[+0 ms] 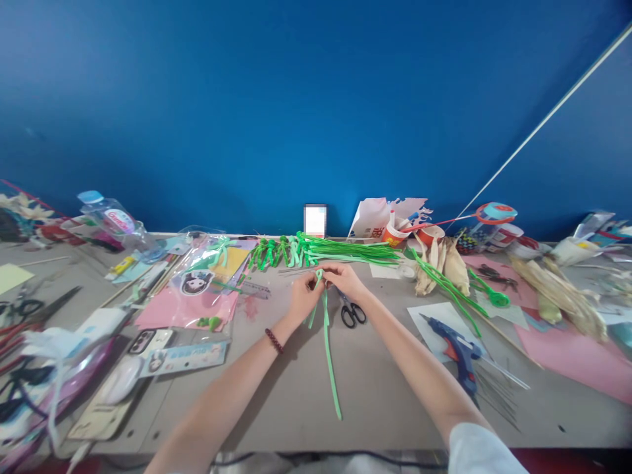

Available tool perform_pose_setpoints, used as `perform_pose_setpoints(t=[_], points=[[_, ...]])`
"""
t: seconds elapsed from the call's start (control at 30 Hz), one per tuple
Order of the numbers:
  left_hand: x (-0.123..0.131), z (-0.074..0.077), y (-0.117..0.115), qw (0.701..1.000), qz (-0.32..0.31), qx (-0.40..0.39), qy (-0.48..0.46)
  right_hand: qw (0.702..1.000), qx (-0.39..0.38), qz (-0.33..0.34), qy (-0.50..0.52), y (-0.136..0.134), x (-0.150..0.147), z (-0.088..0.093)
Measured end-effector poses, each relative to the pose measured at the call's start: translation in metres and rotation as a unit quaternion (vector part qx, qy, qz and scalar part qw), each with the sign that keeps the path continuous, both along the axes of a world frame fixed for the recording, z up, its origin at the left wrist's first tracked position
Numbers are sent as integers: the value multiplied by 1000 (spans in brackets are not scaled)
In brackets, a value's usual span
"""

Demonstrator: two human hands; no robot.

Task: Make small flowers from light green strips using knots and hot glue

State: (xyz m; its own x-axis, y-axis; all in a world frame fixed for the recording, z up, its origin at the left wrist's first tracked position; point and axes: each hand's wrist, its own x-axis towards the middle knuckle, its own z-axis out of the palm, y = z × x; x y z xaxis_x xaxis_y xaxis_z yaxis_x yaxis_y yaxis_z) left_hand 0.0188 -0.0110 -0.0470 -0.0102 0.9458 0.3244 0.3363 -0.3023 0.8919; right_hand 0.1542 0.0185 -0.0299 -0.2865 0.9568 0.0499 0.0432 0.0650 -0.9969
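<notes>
Light green pipe cleaners (332, 368) run between my two hands, with a small loop standing up at the fingertips and a long tail hanging toward the table's front. My left hand (307, 294) pinches them from the left, a beaded bracelet on its wrist. From the right, my right hand (344, 279) has its fingers closed on the same piece near the loop. Black-handled scissors (353, 315) lie just under my right wrist, their blades partly covered. Behind the hands lies a bundle of green pipe cleaners (353, 250), beside several twisted green figures (276, 252).
A blue glue gun (459, 352) rests on white paper at right, near thin wires. Corn husks (557, 296) lie farther right. Left are a clear plastic bag (202, 263), pink paper (162, 308), a phone (101, 411) and a bottle (116, 220). A blue wall (316, 118) stands behind.
</notes>
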Motion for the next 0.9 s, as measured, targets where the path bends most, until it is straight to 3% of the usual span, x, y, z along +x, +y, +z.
perform_pose_setpoints(t=[0.23,0.5,0.7,0.9], points=[[-3,-3,-4,976,59,53,203,999,-22,-28,2,-1,-4,-4],[-4,-5,-9,938,69,93,327,997,-64,-41,4,-1,-1,-6],[-5,-8,-9,932,51,86,349,996,-69,-61,-19,1,-2,-11],[-5,-3,-9,947,66,58,310,984,36,-134,-109,-2,-12,-19]])
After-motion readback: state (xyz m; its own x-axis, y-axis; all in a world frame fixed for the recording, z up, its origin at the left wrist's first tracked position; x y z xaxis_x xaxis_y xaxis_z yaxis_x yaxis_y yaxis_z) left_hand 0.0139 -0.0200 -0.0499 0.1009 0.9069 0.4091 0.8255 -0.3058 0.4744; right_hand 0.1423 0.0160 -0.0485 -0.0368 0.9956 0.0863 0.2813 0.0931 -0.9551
